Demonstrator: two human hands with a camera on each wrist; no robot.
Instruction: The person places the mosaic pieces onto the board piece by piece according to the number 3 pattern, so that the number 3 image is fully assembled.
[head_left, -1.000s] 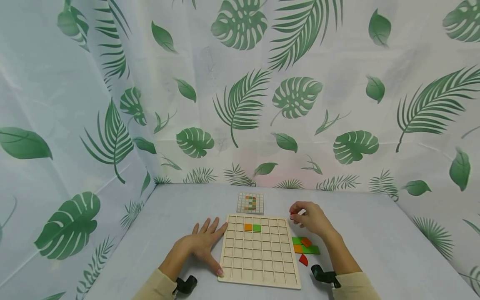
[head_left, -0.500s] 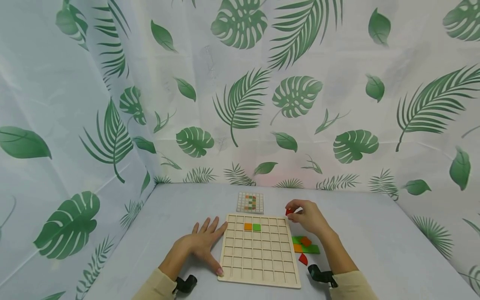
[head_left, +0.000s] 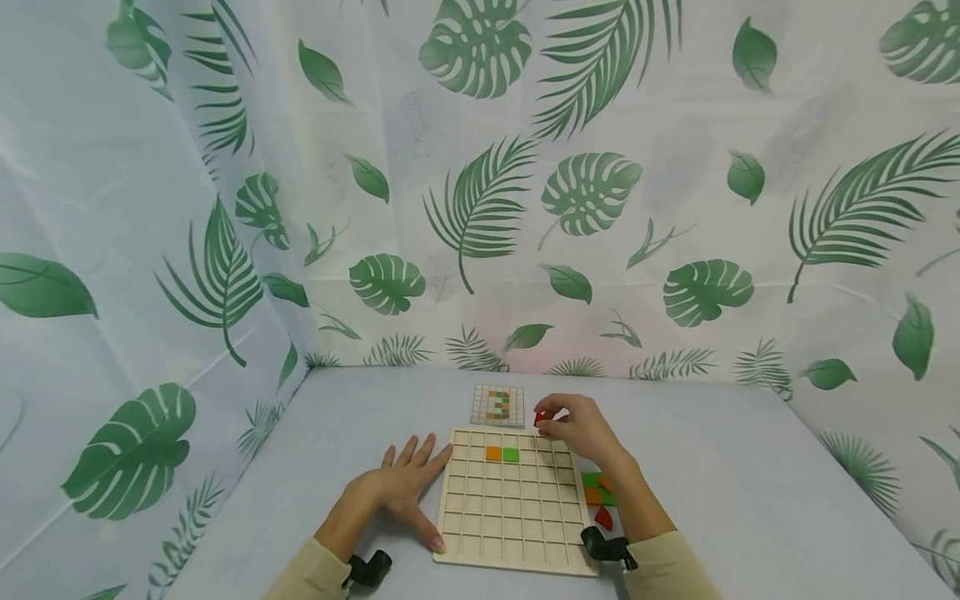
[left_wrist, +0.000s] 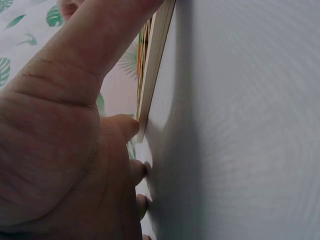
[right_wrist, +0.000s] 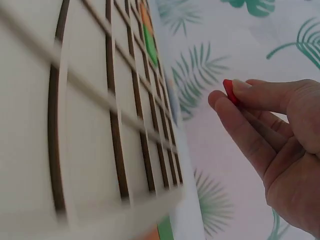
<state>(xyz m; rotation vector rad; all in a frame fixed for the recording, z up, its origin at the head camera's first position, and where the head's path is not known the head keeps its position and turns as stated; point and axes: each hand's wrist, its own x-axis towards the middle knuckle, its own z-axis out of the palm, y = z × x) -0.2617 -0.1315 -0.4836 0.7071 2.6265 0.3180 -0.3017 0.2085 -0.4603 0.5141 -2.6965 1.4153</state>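
Note:
My right hand (head_left: 577, 427) pinches a small red tile (right_wrist: 230, 91) between thumb and fingertips, raised over the far right part of a wooden grid board (head_left: 517, 517). Fingers spread, my left hand (head_left: 405, 487) rests along the board's left edge, its thumb at the near left corner. In the left wrist view the thumb (left_wrist: 95, 45) and fingertips lie against the board's side. Set side by side in the board's second row are an orange square tile (head_left: 493, 453) and a green square tile (head_left: 511, 455).
Behind the board lies a small pattern card (head_left: 498, 405) with a coloured grid. Several green and orange tiles (head_left: 592, 496) lie beside the board's right edge, partly hidden by my right forearm. A red quarter-round tile (head_left: 603, 517) lies nearer. Leaf-printed cloth hangs behind the table.
My right hand has moved left with the red tile, from beside the board's far right corner to over its far edge. My left hand has stayed in place.

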